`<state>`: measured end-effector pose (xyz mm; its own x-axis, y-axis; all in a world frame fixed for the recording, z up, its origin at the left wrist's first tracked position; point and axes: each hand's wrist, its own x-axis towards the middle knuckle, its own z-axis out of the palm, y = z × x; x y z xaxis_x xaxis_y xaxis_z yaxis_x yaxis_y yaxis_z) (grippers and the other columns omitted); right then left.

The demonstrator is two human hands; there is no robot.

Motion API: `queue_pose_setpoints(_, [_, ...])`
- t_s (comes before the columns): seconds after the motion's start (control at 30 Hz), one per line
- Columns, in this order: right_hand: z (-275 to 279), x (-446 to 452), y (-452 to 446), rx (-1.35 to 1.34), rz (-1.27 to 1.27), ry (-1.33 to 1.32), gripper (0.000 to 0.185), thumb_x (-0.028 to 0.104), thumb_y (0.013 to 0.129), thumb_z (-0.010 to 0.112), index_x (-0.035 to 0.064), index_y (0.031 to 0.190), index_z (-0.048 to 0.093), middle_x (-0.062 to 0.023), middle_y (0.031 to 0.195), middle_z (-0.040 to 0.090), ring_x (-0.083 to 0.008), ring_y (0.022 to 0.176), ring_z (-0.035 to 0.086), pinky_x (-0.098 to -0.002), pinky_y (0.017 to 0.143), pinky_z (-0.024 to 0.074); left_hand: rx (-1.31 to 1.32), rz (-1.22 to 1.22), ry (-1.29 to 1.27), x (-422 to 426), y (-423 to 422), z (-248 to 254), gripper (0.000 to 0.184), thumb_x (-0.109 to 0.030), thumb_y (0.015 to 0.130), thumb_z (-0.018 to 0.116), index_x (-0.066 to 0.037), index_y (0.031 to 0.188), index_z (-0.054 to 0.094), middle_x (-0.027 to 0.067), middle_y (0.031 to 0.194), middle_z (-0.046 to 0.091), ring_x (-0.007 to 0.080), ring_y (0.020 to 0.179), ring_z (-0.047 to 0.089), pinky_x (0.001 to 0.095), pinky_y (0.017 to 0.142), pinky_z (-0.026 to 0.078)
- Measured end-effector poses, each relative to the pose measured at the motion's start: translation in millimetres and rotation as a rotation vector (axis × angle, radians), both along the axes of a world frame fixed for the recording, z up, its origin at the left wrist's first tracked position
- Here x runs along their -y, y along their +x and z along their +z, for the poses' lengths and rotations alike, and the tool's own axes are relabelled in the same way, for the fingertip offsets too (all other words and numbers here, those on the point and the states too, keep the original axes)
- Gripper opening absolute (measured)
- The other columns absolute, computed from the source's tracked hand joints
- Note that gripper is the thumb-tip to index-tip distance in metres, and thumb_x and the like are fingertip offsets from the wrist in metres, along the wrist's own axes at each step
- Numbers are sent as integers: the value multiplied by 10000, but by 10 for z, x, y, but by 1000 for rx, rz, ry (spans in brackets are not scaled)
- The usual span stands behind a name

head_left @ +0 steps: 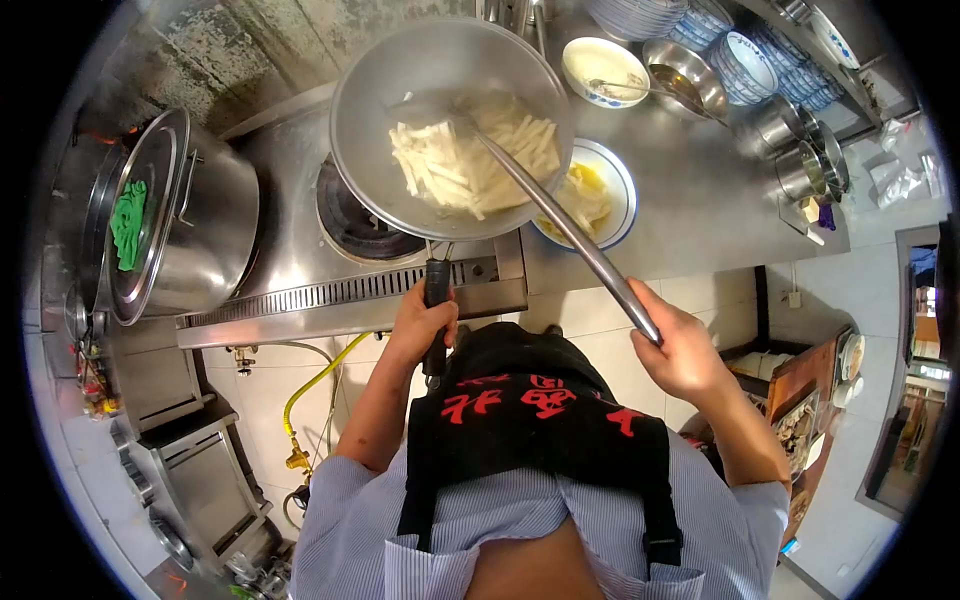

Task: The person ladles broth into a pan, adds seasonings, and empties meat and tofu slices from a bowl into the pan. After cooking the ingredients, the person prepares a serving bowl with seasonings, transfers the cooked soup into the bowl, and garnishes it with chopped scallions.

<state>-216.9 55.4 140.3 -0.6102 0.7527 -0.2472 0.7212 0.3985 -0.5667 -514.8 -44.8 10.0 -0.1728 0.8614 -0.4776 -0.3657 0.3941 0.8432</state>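
Observation:
My left hand (pixel 422 322) is wrapped around the black handle (pixel 437 290) of a large steel wok (pixel 365 130). The wok is raised and tilted over the stove, its rim partly over the bowl to the right. Pale cut strips (pixel 440 165) of food lie in it, with some steam around them. In my closed right hand (pixel 680 345) is the long metal shaft of a wok ladle (pixel 570 230). Its head is down among the strips and mostly hidden. Just right of the wok, a blue-rimmed white bowl (pixel 625 195) holds yellowish food and liquid, partly covered by the ladle shaft.
A burner (pixel 350 215) sits below the wok. To the left stands a big lidded stockpot (pixel 225 215) with a green cloth (pixel 128 225) on top. On the steel counter are a white bowl (pixel 590 55), a metal bowl (pixel 685 65) and stacked blue-patterned bowls (pixel 745 65). A yellow hose (pixel 310 380) hangs below.

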Motion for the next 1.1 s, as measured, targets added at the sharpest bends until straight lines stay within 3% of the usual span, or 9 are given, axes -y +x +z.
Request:
queue_pose_setpoints(0.1, [-155, 74, 34, 176, 57, 410, 494, 135, 797, 591, -2, 1250, 448, -152, 861, 601, -300, 652, 620, -388, 592, 522, -42, -19, -19, 2, -7, -65, 179, -19, 737, 557, -21, 880, 449, 65, 546, 488, 150, 396, 470, 279, 384, 386])
queue_pose_setpoints(0.33, [-342, 234, 484, 235, 56, 623, 349, 90, 750, 609, 17, 1081, 528, -131, 787, 555, -280, 609, 602, -368, 537, 498, -37, 5, -10, -47, 36, -38, 183, 4, 736, 554, -11, 883, 446, 63, 569, 486, 143, 403, 477, 273, 376, 386])
queue_pose_setpoints(0.5, [-423, 435, 617, 430, -94, 388, 263, 84, 783, 570, 19, 1023, 484, -146, 836, 576, -299, 608, 613, -389, 532, 517, -106, 21, -22, -57, 75, -13, 178, 6, 737, 544, 0, 882, 442, 68, 573, 486, 154, 396, 474, 273, 370, 384])
queue_pose_setpoints(0.63, [-614, 568, 776, 333, -165, 317, 186, 96, 809, 551, 33, 963, 468, -150, 781, 579, -324, 620, 613, -422, 564, 515, -117, 20, -7, -79, 76, -30, 175, 6, 738, 540, 6, 882, 440, 68, 566, 483, 157, 397, 475, 270, 369, 383])
queue_pose_setpoints(0.93, [-535, 971, 1313, 316, -345, 288, 280, 64, 790, 586, 11, 1041, 473, -202, 816, 599, -379, 640, 609, -444, 585, 509, -135, -8, 31, -103, 85, 14, 160, 5, 751, 534, 6, 881, 441, 70, 565, 489, 156, 396, 469, 267, 369, 377])
queue_pose_setpoints(1.07, [-614, 872, 1286, 285, -390, 358, 315, 109, 825, 589, 10, 1099, 471, -202, 838, 600, -375, 661, 616, -438, 594, 511, -162, -8, 22, -112, 72, -5, 166, 6, 750, 536, 3, 884, 439, 67, 563, 486, 155, 395, 471, 267, 368, 378])
queue_pose_setpoints(1.1, [-608, 772, 1140, 306, -421, 295, 359, 100, 832, 594, 25, 1155, 457, -229, 940, 606, -382, 765, 624, -433, 632, 515, -178, -12, 25, -116, 65, -11, 169, 6, 749, 538, 2, 885, 437, 66, 563, 486, 155, 394, 471, 267, 367, 379])
